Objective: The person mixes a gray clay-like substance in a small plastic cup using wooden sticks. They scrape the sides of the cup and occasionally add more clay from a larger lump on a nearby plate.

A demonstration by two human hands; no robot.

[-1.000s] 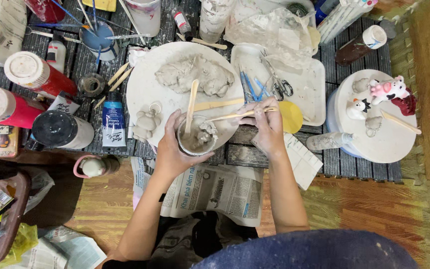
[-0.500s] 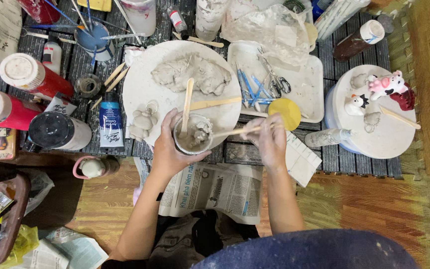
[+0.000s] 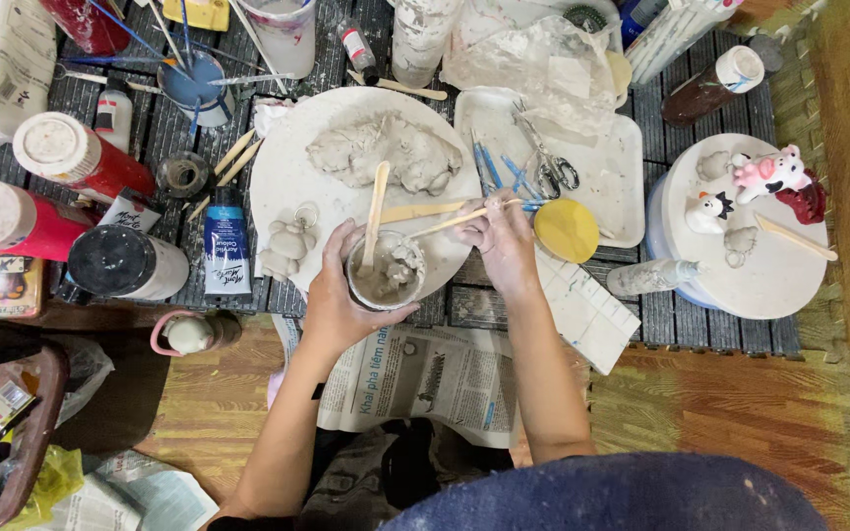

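My left hand point(image 3: 336, 300) grips a small cup of grey clay slip point(image 3: 386, 272) at the near edge of a round white board point(image 3: 282, 162). A flat wooden stick point(image 3: 377, 211) stands in the cup. My right hand point(image 3: 504, 236) holds a thin wooden tool point(image 3: 450, 221) whose tip reaches into the cup. On the board lie a large grey clay lump point(image 3: 386, 152) and a small clay figure point(image 3: 287, 246).
A white tray point(image 3: 607, 167) with scissors point(image 3: 548, 167), blue tools and a yellow round sponge point(image 3: 566, 229) lies to the right. A round stand point(image 3: 740, 280) carries small painted figures. Paint jars point(image 3: 71, 157) and a tube point(image 3: 225, 246) stand left. Newspaper point(image 3: 425, 379) lies below.
The cup and both hands have stayed over the board's near edge. My right hand has shifted slightly left, bringing the thin tool's tip into the cup.
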